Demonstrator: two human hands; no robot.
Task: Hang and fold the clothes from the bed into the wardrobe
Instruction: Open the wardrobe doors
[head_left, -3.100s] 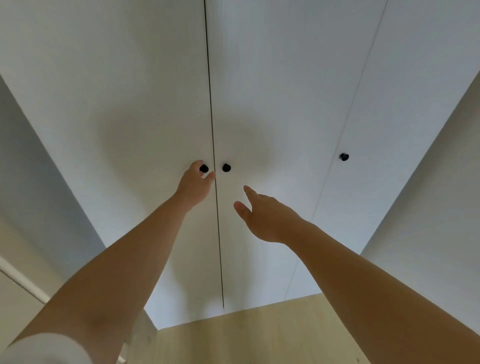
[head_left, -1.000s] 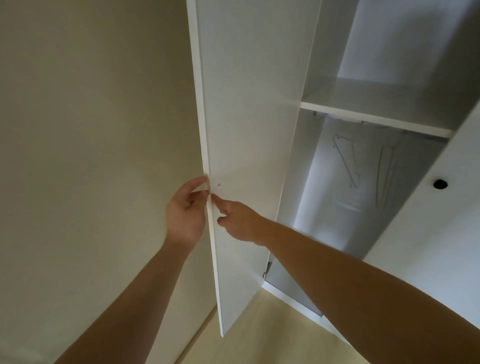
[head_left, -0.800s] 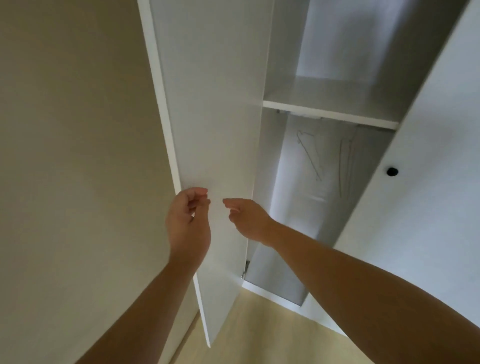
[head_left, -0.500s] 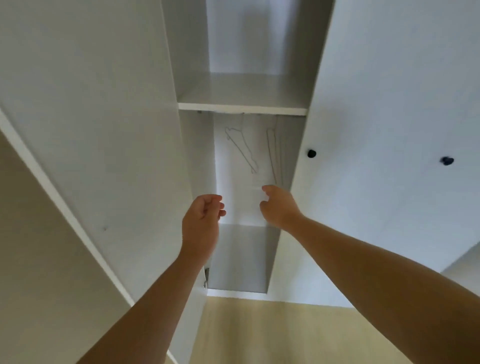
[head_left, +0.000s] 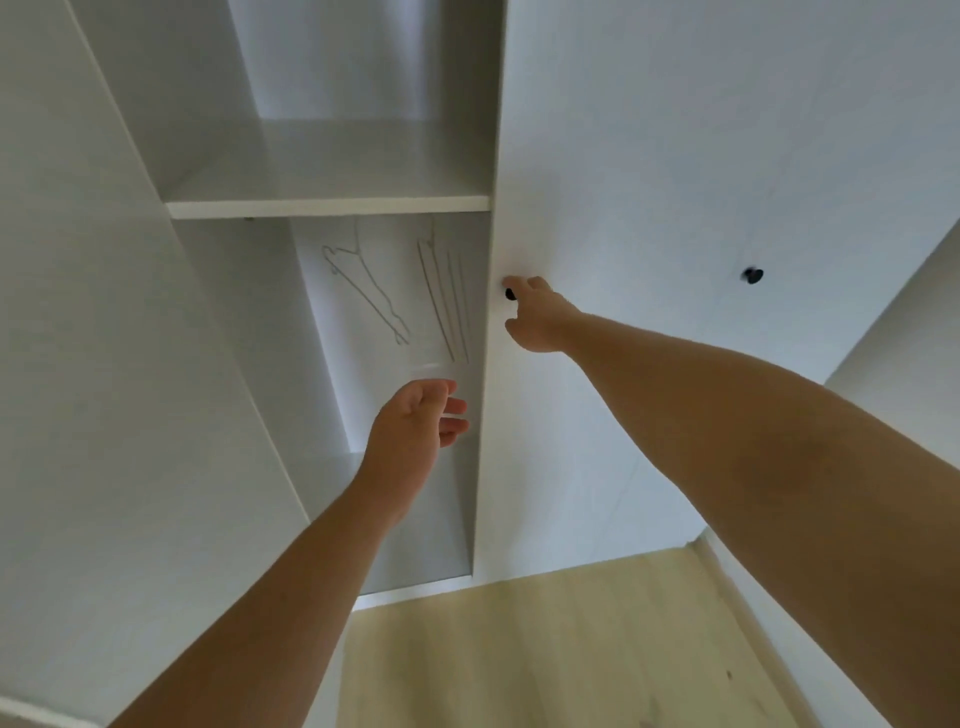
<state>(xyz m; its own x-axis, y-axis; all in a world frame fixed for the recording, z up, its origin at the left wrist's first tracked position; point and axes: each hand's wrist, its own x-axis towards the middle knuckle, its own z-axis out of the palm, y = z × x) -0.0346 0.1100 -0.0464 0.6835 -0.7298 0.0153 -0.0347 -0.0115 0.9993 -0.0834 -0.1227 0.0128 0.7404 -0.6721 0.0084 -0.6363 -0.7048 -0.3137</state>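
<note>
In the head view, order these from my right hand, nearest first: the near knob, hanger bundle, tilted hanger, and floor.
1. Near knob, at the fingertips of the right hand, on the edge of the door.
2. Hanger bundle, inside, just left of that door.
3. Tilted hanger, farther left inside.
4. Floor, well below.

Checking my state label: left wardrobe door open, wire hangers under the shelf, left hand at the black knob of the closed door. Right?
Not quite. In the head view it is the right hand at the black knob; the left hand hangs open before the opening. Left door open, wire hangers under the shelf: correct.
</note>
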